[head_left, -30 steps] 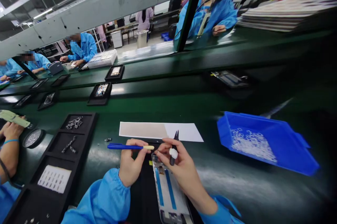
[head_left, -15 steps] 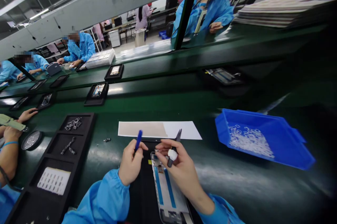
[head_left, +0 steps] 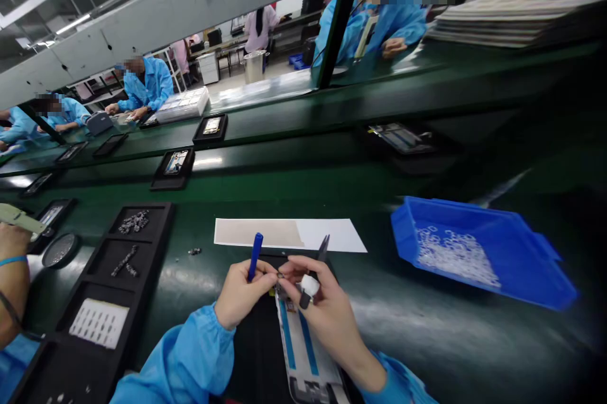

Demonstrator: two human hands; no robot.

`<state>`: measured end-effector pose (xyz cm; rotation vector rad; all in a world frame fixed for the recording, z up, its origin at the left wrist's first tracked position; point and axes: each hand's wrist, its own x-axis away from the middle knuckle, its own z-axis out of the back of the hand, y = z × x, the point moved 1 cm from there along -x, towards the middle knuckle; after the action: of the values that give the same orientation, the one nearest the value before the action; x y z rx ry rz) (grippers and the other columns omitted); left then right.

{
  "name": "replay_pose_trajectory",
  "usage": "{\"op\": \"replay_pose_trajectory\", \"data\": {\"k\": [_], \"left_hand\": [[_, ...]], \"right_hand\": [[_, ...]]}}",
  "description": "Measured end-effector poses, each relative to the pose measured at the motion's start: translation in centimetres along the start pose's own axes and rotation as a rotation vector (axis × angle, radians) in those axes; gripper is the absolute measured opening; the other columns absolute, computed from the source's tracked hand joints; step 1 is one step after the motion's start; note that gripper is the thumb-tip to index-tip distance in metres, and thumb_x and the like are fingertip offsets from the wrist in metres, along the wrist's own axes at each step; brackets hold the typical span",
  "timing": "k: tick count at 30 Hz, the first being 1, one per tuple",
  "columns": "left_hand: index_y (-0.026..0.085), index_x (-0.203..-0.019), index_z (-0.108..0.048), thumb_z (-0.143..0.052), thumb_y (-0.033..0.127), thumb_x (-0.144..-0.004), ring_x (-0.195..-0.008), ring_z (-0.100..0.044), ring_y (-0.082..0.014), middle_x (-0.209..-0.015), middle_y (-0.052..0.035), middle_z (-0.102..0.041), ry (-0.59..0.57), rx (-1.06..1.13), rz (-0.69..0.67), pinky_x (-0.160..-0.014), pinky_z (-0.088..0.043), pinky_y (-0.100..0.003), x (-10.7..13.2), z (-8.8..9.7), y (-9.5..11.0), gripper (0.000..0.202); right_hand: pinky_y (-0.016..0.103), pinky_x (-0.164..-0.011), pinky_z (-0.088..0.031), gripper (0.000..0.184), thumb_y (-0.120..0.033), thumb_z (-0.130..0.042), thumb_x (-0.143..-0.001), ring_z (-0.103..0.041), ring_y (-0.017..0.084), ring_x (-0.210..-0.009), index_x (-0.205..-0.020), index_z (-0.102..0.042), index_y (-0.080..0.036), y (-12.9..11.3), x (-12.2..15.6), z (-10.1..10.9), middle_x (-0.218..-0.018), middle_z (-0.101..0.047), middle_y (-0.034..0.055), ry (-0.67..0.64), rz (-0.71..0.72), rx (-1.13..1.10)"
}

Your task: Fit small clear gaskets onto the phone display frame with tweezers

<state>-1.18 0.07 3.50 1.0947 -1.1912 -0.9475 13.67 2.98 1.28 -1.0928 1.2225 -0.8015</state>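
- Green conveyor bench point(head_left: 427, 341) of an assembly line fills the head view; people in blue coats work along the far side under a grey beam.
- Landmark: the phone frame point(head_left: 303, 347), white with two blue strips, lies on a black mat right under the person's hands.
- Left hand point(head_left: 241, 293), at the frame's upper left corner, pinches a blue pen-like tool point(head_left: 255, 255). A second ago that tool lay level across the hand; now it stands nearly upright, its working end turned down toward the frame's top edge.
- Right hand point(head_left: 322, 309), over the frame's top right, keeps black tweezers point(head_left: 315, 271) tucked in closed fingers, tips pointing away; its fingertips meet the left hand's on a tiny part, too small to name.
- Judged from that, both hands are now working the frame's top edge.
- Beyond the frame lies a white and tan sheet point(head_left: 289, 234).
- Right of the frame, well apart, sits a blue bin point(head_left: 478, 252) of small white parts.
- Left of the frame, a black compartment tray point(head_left: 118, 277) holds small metal pieces; past it, a co-worker's forearm point(head_left: 12, 290).
- Nothing blocks the frame's top.
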Motion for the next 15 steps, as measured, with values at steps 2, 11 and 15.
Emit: {"op": "replay_pose_trajectory", "data": {"k": [2, 11, 15], "left_hand": [[0.013, -0.078, -0.065, -0.076, 0.055, -0.068, -0.046, -0.032, -0.0052, -0.049, 0.0087, -0.039, -0.004, 0.026, 0.005, -0.048, -0.023, -0.022, 0.0, -0.1, 0.0, 0.045], [0.013, -0.078, -0.062, -0.077, 0.056, -0.066, -0.041, -0.034, -0.0037, -0.052, 0.0084, -0.045, -0.056, 0.1, 0.089, -0.042, -0.022, -0.021, -0.2, -0.3, -0.7, 0.047], [0.014, -0.075, -0.06, -0.08, 0.062, -0.058, -0.038, -0.034, -0.0028, -0.051, 0.0093, -0.045, -0.098, 0.211, 0.118, -0.039, -0.02, -0.021, -0.4, -0.4, -1.3, 0.054]], "right_hand": [[0.033, -0.073, -0.061, 0.029, -0.041, -0.071, -0.086, -0.068, 0.022, -0.08, -0.109, -0.065, -0.025, 0.1, 0.0, 0.0, -0.093, -0.07, 0.0065, -0.004, -0.004, 0.008], [0.025, -0.064, -0.062, 0.025, -0.04, -0.073, -0.083, -0.071, 0.02, -0.073, -0.103, -0.067, -0.025, 0.1, -0.2, 0.2, -0.086, -0.073, 0.0044, 0.004, 0.042, 0.052], [0.026, -0.065, -0.063, 0.028, -0.038, -0.076, -0.079, -0.072, 0.021, -0.073, -0.103, -0.066, -0.026, 0.3, -0.2, 0.4, -0.086, -0.073, 0.0037, -0.016, 0.024, 0.045]]}}
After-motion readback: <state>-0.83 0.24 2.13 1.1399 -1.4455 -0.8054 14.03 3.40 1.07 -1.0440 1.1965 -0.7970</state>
